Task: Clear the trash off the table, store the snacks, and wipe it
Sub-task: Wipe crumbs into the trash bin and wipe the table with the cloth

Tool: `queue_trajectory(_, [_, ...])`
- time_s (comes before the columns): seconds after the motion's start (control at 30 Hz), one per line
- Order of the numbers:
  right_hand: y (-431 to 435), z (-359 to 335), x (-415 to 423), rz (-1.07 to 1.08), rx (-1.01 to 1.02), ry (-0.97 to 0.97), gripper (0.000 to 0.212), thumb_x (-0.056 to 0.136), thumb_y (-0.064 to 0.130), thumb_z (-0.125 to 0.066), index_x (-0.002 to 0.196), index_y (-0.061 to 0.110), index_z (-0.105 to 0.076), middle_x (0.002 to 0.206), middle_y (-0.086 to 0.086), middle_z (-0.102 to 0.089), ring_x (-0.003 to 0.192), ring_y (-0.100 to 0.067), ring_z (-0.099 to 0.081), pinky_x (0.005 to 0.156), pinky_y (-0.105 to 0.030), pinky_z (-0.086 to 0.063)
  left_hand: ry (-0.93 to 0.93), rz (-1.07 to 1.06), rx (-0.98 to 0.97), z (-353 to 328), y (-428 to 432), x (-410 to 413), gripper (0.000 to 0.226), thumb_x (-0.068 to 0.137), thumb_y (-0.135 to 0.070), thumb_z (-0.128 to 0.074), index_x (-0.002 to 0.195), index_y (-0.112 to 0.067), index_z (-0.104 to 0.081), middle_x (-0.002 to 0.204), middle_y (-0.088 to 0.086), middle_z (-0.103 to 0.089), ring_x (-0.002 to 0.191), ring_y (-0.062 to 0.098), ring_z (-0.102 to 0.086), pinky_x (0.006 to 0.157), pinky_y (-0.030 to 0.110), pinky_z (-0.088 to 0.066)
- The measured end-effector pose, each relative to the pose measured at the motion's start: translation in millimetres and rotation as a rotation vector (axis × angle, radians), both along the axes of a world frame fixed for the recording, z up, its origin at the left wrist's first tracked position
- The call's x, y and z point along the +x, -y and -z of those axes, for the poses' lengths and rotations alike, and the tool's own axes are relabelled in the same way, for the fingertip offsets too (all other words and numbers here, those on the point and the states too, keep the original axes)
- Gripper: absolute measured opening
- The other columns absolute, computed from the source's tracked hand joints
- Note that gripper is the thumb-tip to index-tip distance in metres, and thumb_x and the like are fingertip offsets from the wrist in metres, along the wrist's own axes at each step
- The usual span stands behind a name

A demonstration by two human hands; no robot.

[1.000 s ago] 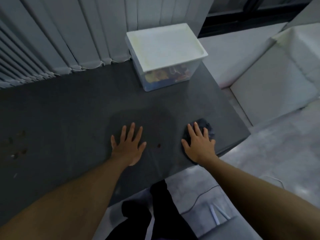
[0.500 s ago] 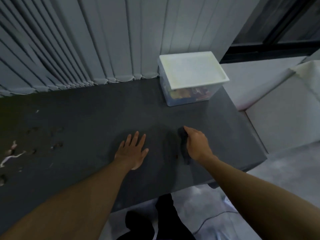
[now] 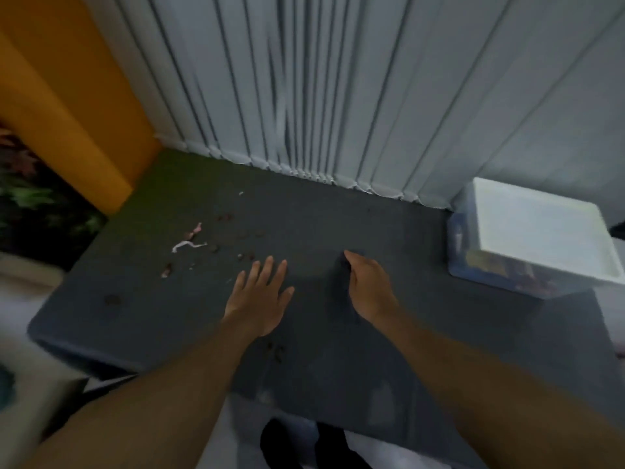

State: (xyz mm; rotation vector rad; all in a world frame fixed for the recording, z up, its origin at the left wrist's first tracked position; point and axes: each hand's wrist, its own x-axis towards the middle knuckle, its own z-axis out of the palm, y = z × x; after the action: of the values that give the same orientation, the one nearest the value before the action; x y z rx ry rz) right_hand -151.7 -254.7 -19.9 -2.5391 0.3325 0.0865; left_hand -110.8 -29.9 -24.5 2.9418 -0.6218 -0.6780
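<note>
The dark cloth (image 3: 339, 286) lay on the desk (image 3: 439, 319) just right of the frame's middle, bunched under the right hand (image 3: 369, 290), whose fingers curled over it and gripped it against the surface. Just to its left the left hand (image 3: 261, 299) rested flat on the desk, palm down, fingers straight and slightly spread, holding nothing. Brown crumbs (image 3: 245, 237) were scattered beyond and to the left of the left hand, with a thin white scrap (image 3: 188, 246) and a small pinkish bit (image 3: 197, 228) among them; a few more crumbs lay near the left wrist, toward the near edge. At the right of the frame, well apart from the hands, a clear box (image 3: 500, 275) with a white lid (image 3: 537, 231) stood on the desk, and blurred coloured packets showed through its wall. Pale vertical blinds (image 3: 338, 96) hung along the far edge of the desk, and an orange panel (image 3: 67, 103) filled the upper left.
</note>
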Motion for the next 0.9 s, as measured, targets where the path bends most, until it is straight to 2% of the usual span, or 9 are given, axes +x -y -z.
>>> queue_trajectory(0.07, [-19,3,17,-0.058,0.005,0.014,0.033,0.100,0.003,-0.040,0.128,0.001,-0.056,0.124,-0.020,-0.061,0.111,-0.038,-0.058,0.094,-0.048,-0.047,-0.010,-0.075,-0.021,1,-18,0,0.063,0.103,-0.051,-0.015,0.156,-0.028,0.008,0.165,0.000,0.010,0.152,0.025,0.005,0.122,0.045,-0.003])
queue_trajectory(0.17, [-41,14,35,-0.122,0.011,-0.037,0.031,0.102,0.010,-0.041,0.129,0.003,-0.055,0.123,-0.021,-0.060,0.112,-0.038,-0.056,0.093,-0.045,-0.045,-0.042,-0.169,-0.036,9,-39,-1,0.063,0.103,-0.051,-0.018,0.156,-0.029,0.007,0.165,0.000,0.010,0.152,0.026,0.003,0.122,0.045,-0.006])
queue_trajectory(0.27, [-54,37,44,-0.251,0.004,-0.216,0.044,0.105,0.020,-0.038,0.146,0.006,-0.040,0.144,-0.018,-0.047,0.130,-0.034,-0.045,0.106,-0.041,-0.040,-0.074,-0.250,-0.043,14,-52,-6,0.063,0.103,-0.051,-0.019,0.157,-0.029,0.006,0.165,0.000,0.009,0.152,0.026,0.002,0.122,0.046,-0.006])
queue_trajectory(0.37, [-58,48,46,-0.443,-0.162,-0.348,0.054,0.105,0.029,-0.039,0.155,0.013,-0.027,0.156,-0.009,-0.035,0.141,-0.029,-0.030,0.115,-0.039,-0.030,-0.090,-0.302,-0.068,13,-60,-12,0.063,0.103,-0.051,-0.019,0.157,-0.029,0.005,0.165,0.000,0.009,0.152,0.026,0.003,0.122,0.046,-0.005])
queue_trajectory(0.5, [-59,34,54,-0.414,-0.227,-0.383,0.061,0.102,0.051,-0.038,0.155,0.025,-0.025,0.162,-0.001,-0.022,0.148,-0.029,-0.019,0.116,-0.053,-0.023,-0.081,-0.358,-0.097,6,-66,-14,0.063,0.103,-0.051,-0.019,0.157,-0.029,0.004,0.165,0.001,0.006,0.152,0.027,0.001,0.122,0.047,-0.007])
queue_trajectory(0.63, [-67,10,75,-0.402,-0.168,-0.357,0.071,0.097,0.065,-0.032,0.156,0.027,-0.020,0.165,0.001,-0.011,0.151,-0.031,-0.007,0.116,-0.061,-0.017,-0.054,-0.423,-0.110,-9,-69,-13,0.063,0.102,-0.051,-0.018,0.156,-0.030,0.006,0.165,0.002,0.008,0.152,0.028,0.004,0.122,0.046,-0.006])
queue_trajectory(0.8, [-90,-20,96,-0.502,-0.189,-0.204,0.075,0.095,0.070,-0.026,0.156,0.026,-0.020,0.165,0.000,-0.014,0.152,-0.030,-0.006,0.118,-0.062,-0.008,0.049,-0.491,-0.063,-34,-85,-14,0.063,0.102,-0.049,-0.017,0.157,-0.029,0.006,0.165,0.005,0.007,0.152,0.030,0.005,0.123,0.047,-0.004])
queue_trajectory(0.9, [-113,-36,104,-0.547,-0.216,-0.132,0.077,0.094,0.071,-0.023,0.156,0.026,-0.019,0.166,0.000,-0.008,0.152,-0.030,-0.004,0.119,-0.061,-0.005,0.093,-0.554,-0.063,-46,-101,-14,0.063,0.102,-0.050,-0.017,0.157,-0.029,0.005,0.165,0.004,0.005,0.152,0.029,0.005,0.123,0.046,-0.004])
